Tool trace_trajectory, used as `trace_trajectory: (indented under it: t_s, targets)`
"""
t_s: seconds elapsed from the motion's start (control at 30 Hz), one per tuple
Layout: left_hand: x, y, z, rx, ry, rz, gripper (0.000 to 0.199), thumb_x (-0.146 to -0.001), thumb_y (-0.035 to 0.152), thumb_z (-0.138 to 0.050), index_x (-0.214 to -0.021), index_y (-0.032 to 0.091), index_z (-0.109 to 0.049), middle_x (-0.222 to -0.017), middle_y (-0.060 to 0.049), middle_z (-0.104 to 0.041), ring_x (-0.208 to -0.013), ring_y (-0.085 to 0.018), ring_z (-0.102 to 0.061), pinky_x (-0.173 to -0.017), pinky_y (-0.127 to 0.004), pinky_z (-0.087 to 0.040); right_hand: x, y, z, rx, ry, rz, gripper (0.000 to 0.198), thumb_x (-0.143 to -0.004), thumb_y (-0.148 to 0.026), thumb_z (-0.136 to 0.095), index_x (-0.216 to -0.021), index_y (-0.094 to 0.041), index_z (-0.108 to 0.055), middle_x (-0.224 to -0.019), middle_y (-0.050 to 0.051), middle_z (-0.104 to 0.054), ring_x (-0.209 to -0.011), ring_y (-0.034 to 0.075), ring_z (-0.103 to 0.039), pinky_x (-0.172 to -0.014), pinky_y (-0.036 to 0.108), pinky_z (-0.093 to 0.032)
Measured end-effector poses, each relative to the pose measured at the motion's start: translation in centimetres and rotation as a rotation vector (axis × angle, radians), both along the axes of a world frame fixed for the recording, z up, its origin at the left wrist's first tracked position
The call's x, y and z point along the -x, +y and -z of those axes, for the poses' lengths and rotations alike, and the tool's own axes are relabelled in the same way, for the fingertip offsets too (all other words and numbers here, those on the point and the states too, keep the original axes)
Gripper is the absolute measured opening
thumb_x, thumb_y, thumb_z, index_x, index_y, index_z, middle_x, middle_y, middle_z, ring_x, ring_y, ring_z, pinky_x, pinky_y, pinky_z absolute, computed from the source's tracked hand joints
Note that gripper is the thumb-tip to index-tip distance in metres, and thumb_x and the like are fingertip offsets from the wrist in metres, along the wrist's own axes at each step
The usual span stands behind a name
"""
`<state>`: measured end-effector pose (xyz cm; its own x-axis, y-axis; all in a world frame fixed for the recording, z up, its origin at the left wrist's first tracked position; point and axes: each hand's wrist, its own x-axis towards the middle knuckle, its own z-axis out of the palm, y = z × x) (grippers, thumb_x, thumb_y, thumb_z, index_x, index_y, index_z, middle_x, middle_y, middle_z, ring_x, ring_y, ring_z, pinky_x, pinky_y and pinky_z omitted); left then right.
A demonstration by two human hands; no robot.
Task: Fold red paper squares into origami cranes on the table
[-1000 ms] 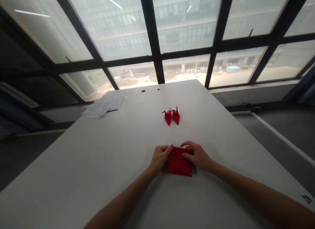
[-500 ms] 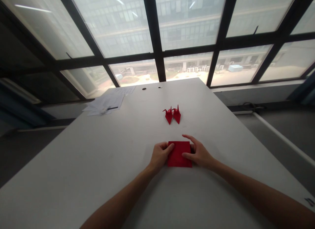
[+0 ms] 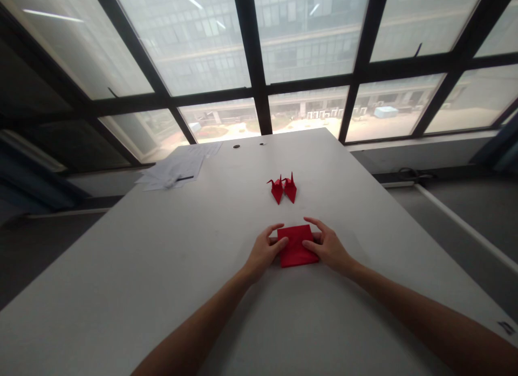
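A red sheet of origami paper (image 3: 297,253), folded to a small square-like shape, is held between both hands above the near part of the white table. My left hand (image 3: 266,252) grips its left edge, thumb on top and index finger raised off the paper. On the right edge, my right hand (image 3: 328,250) pinches it with the thumb on top; its index finger points up and away. The fingers beneath the paper are mostly hidden. Farther off stand two folded red paper cranes, a left one (image 3: 277,191) and a right one (image 3: 290,190), side by side.
The white table (image 3: 194,273) reaches toward large dark-framed windows. Loose papers (image 3: 178,168) lie at its far left, with a dark pen (image 3: 185,178) on them. Two round holes are near the far edge. To the right, a pale bar (image 3: 465,222) runs beside the table.
The folded red paper has tilted slightly and moved a little away from me. My left index finger has lifted off its edge. The cranes stay in place.
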<state>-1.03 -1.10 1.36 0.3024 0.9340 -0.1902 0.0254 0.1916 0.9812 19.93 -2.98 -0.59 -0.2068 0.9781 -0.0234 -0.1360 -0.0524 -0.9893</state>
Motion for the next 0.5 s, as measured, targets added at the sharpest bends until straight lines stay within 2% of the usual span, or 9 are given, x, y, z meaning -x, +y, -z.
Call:
trace_trajectory:
  t_s: [0.07, 0.13, 0.27, 0.4, 0.5]
  targets:
    - [0.24, 0.06, 0.13, -0.005, -0.011, 0.014, 0.073, -0.08, 0.043, -0.077, -0.141, 0.017, -0.047, -0.089, -0.009, -0.075, -0.072, -0.02, -0.07, -0.063, -0.028, -0.056, -0.15, 0.11, -0.01, -0.003, -0.022, -0.086, 0.076, -0.08, -0.032, -0.072, -0.145, -0.018, -0.038, -0.081, 0.002, -0.072, -0.061, 0.014, -0.062, -0.055, 0.026, -0.049]
    - [0.42, 0.08, 0.35, -0.031, 0.013, 0.062, 0.073, -0.077, 0.04, -0.079, -0.139, 0.017, -0.049, -0.093, -0.009, -0.075, -0.075, -0.02, -0.07, -0.065, -0.029, -0.056, -0.25, 0.19, 0.03, -0.019, -0.064, -0.118, 0.073, -0.08, -0.031, -0.071, -0.145, -0.018, -0.039, -0.081, 0.001, -0.071, -0.062, 0.014, -0.06, -0.055, 0.025, -0.048]
    - [0.37, 0.0, 0.71, -0.088, 0.053, 0.04, 0.066, -0.071, 0.036, -0.084, -0.129, 0.015, -0.058, -0.096, -0.01, -0.074, -0.082, -0.023, -0.07, -0.07, -0.031, -0.057, -0.23, 0.18, 0.16, -0.05, -0.113, -0.063, 0.071, -0.081, -0.034, -0.069, -0.144, -0.018, -0.041, -0.08, 0.0, -0.068, -0.064, 0.014, -0.059, -0.056, 0.026, -0.049]
    - [0.09, -0.12, 0.59, -0.112, 0.108, 0.015, 0.055, -0.075, 0.038, -0.08, -0.123, 0.014, -0.064, -0.097, -0.011, -0.075, -0.082, -0.023, -0.069, -0.069, -0.03, -0.056, -0.11, 0.02, 0.23, -0.06, -0.109, -0.066, 0.069, -0.082, -0.032, -0.069, -0.143, -0.019, -0.041, -0.076, -0.002, -0.066, -0.06, 0.013, -0.055, -0.054, 0.024, -0.045]
    - [-0.06, -0.17, 0.6, -0.122, 0.136, -0.001, 0.041, -0.079, 0.039, -0.075, -0.11, 0.013, -0.071, -0.096, -0.011, -0.075, -0.08, -0.022, -0.069, -0.068, -0.029, -0.055, -0.05, -0.11, 0.34, -0.078, -0.13, -0.05, 0.064, -0.083, -0.031, -0.066, -0.142, -0.019, -0.043, -0.072, -0.003, -0.064, -0.057, 0.011, -0.051, -0.052, 0.022, -0.041]
